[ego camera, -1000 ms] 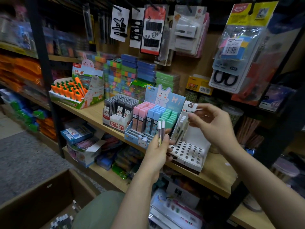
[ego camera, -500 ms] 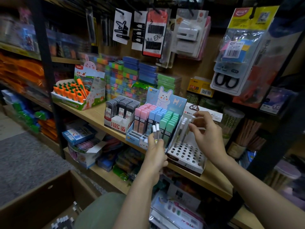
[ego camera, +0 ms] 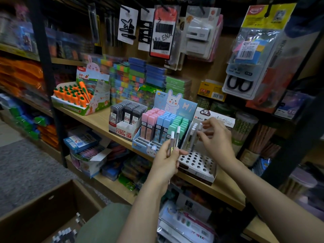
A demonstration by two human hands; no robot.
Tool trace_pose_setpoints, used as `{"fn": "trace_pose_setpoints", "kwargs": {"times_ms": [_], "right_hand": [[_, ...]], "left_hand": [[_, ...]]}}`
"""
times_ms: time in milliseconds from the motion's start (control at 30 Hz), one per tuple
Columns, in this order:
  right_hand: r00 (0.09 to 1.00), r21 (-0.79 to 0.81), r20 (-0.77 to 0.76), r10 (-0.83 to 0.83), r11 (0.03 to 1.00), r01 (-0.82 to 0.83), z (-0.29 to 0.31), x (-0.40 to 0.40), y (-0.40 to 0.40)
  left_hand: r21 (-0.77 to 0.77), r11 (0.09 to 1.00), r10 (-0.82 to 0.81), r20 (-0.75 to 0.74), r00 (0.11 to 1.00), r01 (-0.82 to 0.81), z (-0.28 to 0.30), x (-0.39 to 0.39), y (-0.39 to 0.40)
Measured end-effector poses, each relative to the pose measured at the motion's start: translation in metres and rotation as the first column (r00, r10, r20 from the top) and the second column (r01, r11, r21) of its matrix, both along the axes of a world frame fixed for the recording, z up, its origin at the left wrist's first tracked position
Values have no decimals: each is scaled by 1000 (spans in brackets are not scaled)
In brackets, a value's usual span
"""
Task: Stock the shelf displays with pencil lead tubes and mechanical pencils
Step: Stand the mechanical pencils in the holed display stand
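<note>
Head view: left hand (ego camera: 165, 159) grips two slim clear white-capped tubes (ego camera: 172, 140); right hand (ego camera: 216, 139) pinches another.

2 bare forearms, no sleeves; left hand (ego camera: 164, 160), right hand (ego camera: 217, 140) ungloved; sage-green trouser knee (ego camera: 105, 223).

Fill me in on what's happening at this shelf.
A person is stocking a white display box with rows of holes on the wooden shelf. The right hand pinches one white-capped pencil at the back row, where a few already stand. The left hand grips two more pencils, waiting. Most holes are unfilled. A cardboard box sits on the floor below.
</note>
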State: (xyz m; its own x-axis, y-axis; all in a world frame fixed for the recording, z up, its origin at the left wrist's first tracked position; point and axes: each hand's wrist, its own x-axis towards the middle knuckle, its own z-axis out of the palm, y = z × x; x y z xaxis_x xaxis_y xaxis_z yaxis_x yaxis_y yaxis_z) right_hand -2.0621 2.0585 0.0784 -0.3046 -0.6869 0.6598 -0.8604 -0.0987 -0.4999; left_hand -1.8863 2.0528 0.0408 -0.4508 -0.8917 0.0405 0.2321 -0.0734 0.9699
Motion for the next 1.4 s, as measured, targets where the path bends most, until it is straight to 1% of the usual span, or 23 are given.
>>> {"fn": "trace_pose_setpoints", "kwargs": {"times_ms": [33,100,167,267,333,400,467,533,600,733,867,933,967,1033,1067,1100,1167,1233,1300,1400], "right_hand": [[1000,-9,-24,-7,1000,7,-2,1,1],[999,-13,-36,-3,1000,3,-5,1,1],[1000,21,-15,9,1000,-9,-8,3,2],[999,68,-31,-20,997,23,-9,2,6],[998,13,-39,-38,999,39,-5,2,11],[1000,-62,-20,15,998,-16,3,6,18],[989,-36,73,129,991,-127,13,14,23],[955,14,202,218,974,-226,21,21,24],[926,26,287,247,964,-265,24,27,23],[867,16,408,286,947,-320,21,31,25],[832,3,463,307,937,-348,20,30,29],[840,9,451,303,939,-343,23,30,28],[843,3,446,302,941,-338,27,27,28],[852,-48,430,300,949,-311,40,18,28],[875,-80,388,291,956,-282,46,12,29],[910,-105,314,270,963,-249,50,6,30],[965,-119,148,218,972,-201,51,1,33],[981,-103,52,186,978,-180,43,0,32],[987,-98,11,161,982,-159,32,1,30],[987,-107,14,159,982,-157,20,1,26]], "left_hand": [[1,1000,3,-2,1000,-3,0,0,-1],[50,999,1,-30,1000,1,1,1,-1],[94,995,-9,-58,998,14,1,1,0],[102,994,-25,-89,996,34,0,3,1],[90,992,-72,-135,988,84,1,4,1],[78,986,-134,-153,979,147,3,5,2],[67,982,-164,-155,974,176,5,3,3],[53,985,-156,-153,976,166,6,0,4],[40,990,-131,-149,980,139,6,0,5],[36,995,-87,-146,985,93,5,0,5],[46,996,-70,-161,985,78,5,1,5],[49,996,-61,-170,984,71,5,1,6],[40,998,-40,-151,988,47,5,1,6],[0,999,43,-37,998,-43,3,2,4],[-16,996,87,27,996,-86,1,2,2],[-20,993,116,73,991,-114,-1,1,-1],[-7,993,122,107,987,-121,-5,0,-3],[-6,994,108,119,987,-108,-5,-3,-5],[-2,995,96,139,986,-97,-6,-6,-5],[33,996,70,186,980,-77,-11,-8,-5]]}}
